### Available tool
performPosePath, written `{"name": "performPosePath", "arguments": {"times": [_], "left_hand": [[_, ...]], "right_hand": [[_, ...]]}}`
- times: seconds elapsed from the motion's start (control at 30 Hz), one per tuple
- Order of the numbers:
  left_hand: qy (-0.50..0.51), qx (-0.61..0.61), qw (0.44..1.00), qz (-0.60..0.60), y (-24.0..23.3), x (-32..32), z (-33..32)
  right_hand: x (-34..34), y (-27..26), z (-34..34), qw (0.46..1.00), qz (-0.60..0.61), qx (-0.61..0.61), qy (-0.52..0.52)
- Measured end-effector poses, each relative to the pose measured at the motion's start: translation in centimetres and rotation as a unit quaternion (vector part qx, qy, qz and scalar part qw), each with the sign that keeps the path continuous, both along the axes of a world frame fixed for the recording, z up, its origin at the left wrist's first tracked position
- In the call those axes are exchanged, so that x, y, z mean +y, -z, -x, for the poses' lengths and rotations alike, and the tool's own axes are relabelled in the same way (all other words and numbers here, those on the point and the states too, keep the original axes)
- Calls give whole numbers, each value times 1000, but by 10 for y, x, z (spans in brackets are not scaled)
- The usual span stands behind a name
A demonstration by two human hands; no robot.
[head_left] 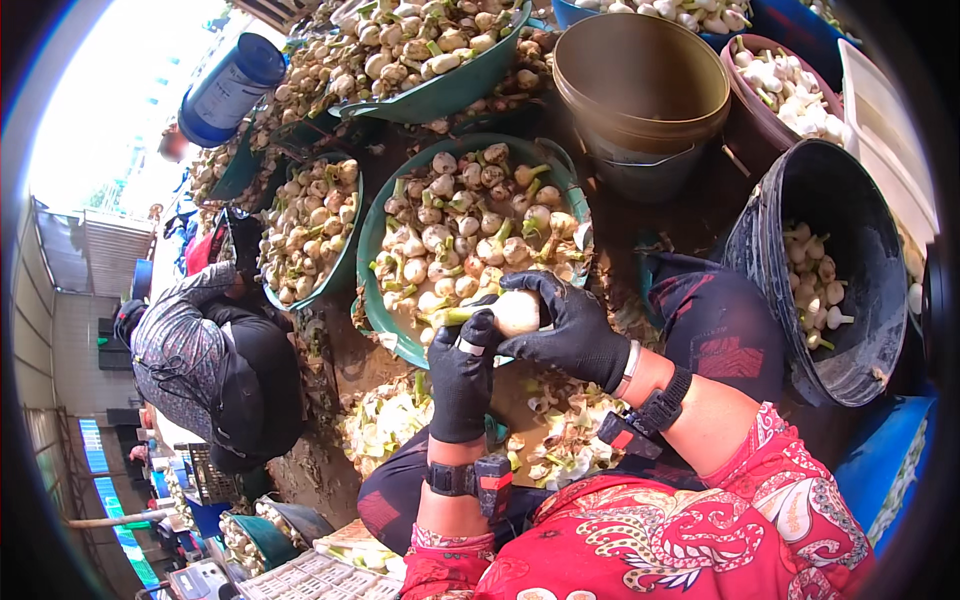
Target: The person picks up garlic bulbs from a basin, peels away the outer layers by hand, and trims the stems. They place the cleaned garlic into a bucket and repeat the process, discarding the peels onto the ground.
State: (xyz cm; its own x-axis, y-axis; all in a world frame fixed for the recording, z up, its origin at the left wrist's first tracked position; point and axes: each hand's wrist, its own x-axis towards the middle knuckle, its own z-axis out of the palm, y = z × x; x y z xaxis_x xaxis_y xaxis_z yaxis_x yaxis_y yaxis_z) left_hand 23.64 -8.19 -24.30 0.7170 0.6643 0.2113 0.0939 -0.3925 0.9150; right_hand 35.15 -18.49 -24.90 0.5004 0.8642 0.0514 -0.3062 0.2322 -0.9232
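A peeled white garlic bulb (517,313) with a short green stem is between my two black-gloved hands, above the front rim of a green tub (365,281). My left hand (463,379) grips it at the stem side. Fingers of my right hand (574,326) curl around the bulb from the other side. Several unpeeled garlic bulbs (442,240), brown-stained and with cut green stems, fill the tub. Loose peelings (574,442) lie on the ground below my wrists, and another heap of peelings (386,420) is to the left.
To my right, a black bucket (862,300) lies tilted with cleaner bulbs inside. An upright pale bucket (637,161) stands beyond the tub. More garlic fills a green basin (450,90) at the back and a smaller tub (356,232). A crouching person (217,360) is at left.
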Motion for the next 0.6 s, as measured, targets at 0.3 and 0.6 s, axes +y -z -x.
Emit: {"name": "performPosePath", "arguments": {"times": [0.3, 0.6], "left_hand": [[11, 13, 992, 126, -12, 5, 13], [46, 54, 997, 26, -3, 22, 12]], "right_hand": [[1, 15, 0, 990, 19, 133, -34], [-6, 5, -8, 863, 150, 431, -219]]}}
